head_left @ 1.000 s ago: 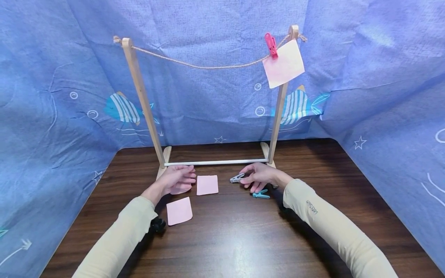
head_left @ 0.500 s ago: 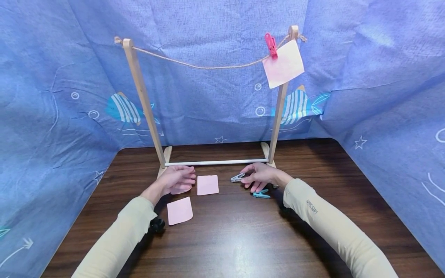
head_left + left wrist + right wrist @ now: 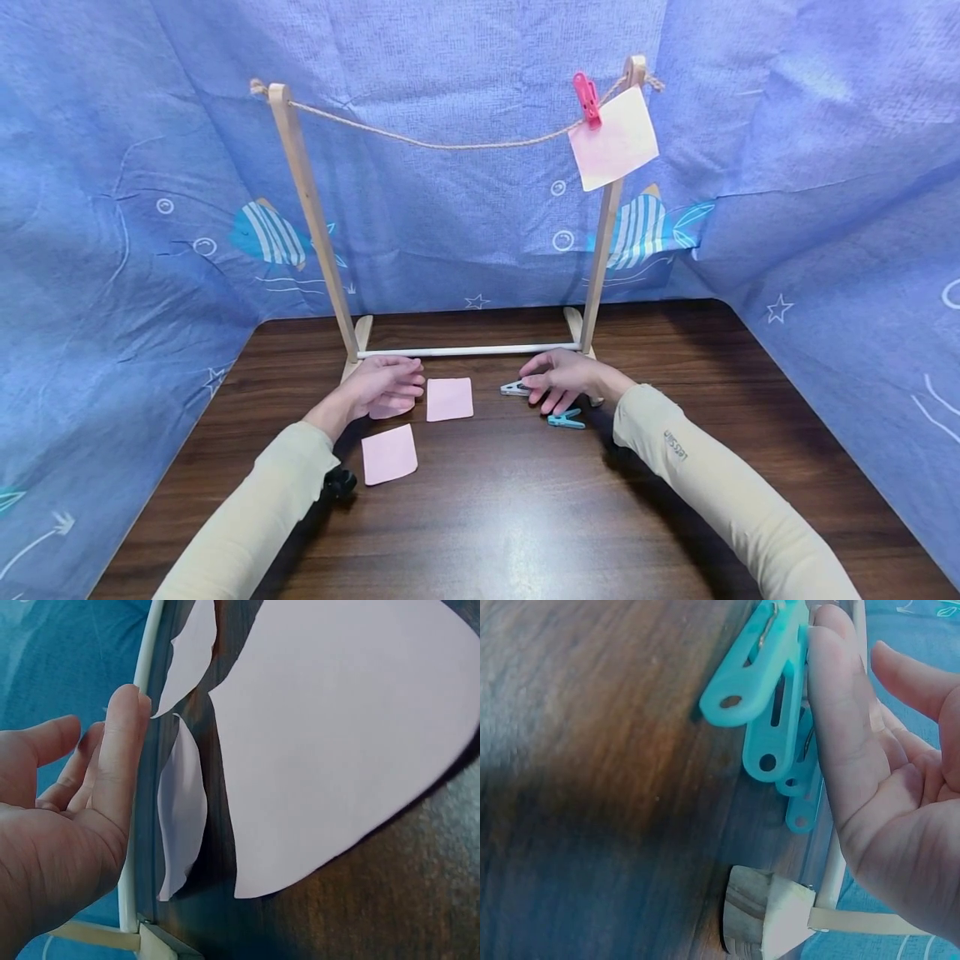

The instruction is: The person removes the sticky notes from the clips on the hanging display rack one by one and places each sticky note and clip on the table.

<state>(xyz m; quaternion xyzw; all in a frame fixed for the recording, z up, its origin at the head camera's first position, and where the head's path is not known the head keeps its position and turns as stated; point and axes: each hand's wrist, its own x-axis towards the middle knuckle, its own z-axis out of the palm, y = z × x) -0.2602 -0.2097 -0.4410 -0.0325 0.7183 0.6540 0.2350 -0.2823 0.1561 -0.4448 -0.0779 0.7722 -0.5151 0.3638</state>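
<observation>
My left hand hovers with loosely bent fingers over a pink paper square, partly hiding it. Two more pink squares lie nearby, one to the right and one closer to me. In the left wrist view the left hand has nothing between thumb and fingers. My right hand hangs relaxed beside a pale grey clothespin, whose right end its fingers cover. Just below those fingers lies a teal clothespin. The right wrist view shows teal clothespin handles close to the right hand, thumb apart.
A wooden frame with a sagging string stands at the back of the dark table. On the string's right end a red clothespin holds a pink paper. A white bar joins the posts. Blue curtain surrounds everything.
The grey clothespin has dropped to lie flatter, with more of it behind the right fingers. My left hand and the papers stay in place.
</observation>
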